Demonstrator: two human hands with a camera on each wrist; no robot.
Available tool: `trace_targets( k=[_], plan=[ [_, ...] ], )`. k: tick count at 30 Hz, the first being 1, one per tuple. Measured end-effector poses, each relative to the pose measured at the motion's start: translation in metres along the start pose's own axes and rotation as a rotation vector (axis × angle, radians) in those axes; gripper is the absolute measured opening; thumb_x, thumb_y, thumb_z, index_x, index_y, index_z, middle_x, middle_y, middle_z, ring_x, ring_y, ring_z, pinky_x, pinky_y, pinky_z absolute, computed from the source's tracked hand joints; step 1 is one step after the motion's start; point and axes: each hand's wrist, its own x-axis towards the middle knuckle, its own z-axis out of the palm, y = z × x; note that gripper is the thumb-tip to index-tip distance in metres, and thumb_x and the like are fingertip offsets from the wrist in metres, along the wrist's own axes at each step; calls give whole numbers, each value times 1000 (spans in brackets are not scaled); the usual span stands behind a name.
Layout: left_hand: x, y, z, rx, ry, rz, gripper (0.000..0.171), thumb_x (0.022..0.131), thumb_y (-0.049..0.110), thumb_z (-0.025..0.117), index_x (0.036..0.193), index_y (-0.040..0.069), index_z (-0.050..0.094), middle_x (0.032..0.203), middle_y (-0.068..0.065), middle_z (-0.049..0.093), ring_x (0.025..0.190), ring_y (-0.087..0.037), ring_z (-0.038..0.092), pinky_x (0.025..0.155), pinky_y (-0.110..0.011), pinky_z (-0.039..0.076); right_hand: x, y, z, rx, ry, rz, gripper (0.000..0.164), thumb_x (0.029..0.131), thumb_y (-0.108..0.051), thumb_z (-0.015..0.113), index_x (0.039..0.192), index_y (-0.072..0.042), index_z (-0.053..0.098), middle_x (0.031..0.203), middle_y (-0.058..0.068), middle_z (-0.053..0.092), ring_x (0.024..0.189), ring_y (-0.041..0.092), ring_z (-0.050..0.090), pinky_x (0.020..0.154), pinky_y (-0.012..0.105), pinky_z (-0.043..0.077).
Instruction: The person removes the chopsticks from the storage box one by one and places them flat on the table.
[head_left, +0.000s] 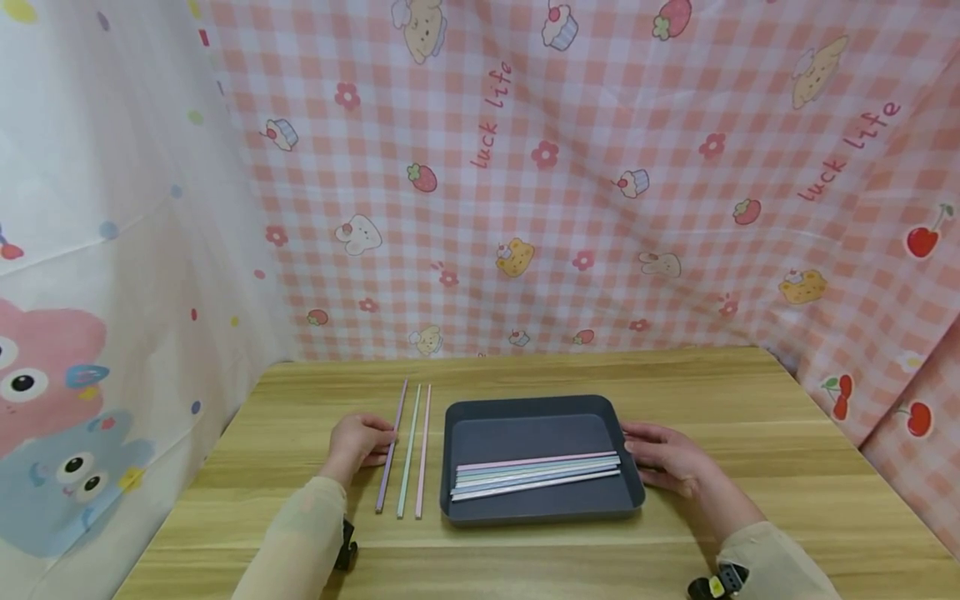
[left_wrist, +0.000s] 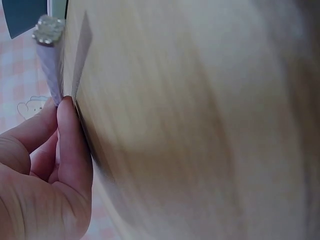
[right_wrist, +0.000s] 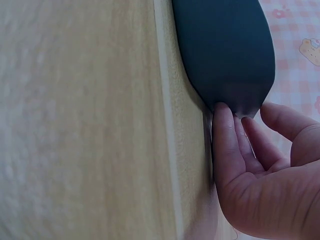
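On the left of the table my left hand (head_left: 362, 443) pinches a thin purple stick (head_left: 387, 477) between thumb and fingers. The left wrist view shows the near end of this purple stick (left_wrist: 50, 65), tipped with something glittery. Just right of it lie a mint-green stick (head_left: 408, 454) and a pink stick (head_left: 424, 454), side by side and pointing away from me. My right hand (head_left: 675, 460) grips the right edge of a dark grey tray (head_left: 540, 429), thumb at the rim and fingers low on the outer wall. Several pastel sticks (head_left: 536, 477) lie crosswise inside the tray.
The wooden table (head_left: 705, 392) runs back to a pink checked curtain (head_left: 465, 208). A white printed curtain (head_left: 150, 250) hangs at the left. A dark strapped device (head_left: 718, 583) sits by the right wrist, and another (head_left: 346, 546) by the left.
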Motion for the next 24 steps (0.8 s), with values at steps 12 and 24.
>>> trace_targets(
  k=[12, 24],
  plan=[
    [-2, 2, 2, 79, 31, 3, 15, 82, 0, 78, 94, -2, 69, 75, -8, 67, 63, -14, 62, 54, -27, 56, -1, -1, 0, -15, 5, 4, 59, 97, -12, 64, 148, 5, 38, 119, 6, 67, 97, 13, 65, 79, 34, 55],
    [0, 0, 2, 78, 28, -10, 16, 80, -1, 79, 92, -2, 68, 74, -9, 66, 61, -14, 62, 54, -28, 56, 0, 0, 0, -23, 8, 3, 57, 97, -12, 64, 147, 5, 40, 115, 3, 68, 95, 13, 65, 79, 34, 55]
  ],
)
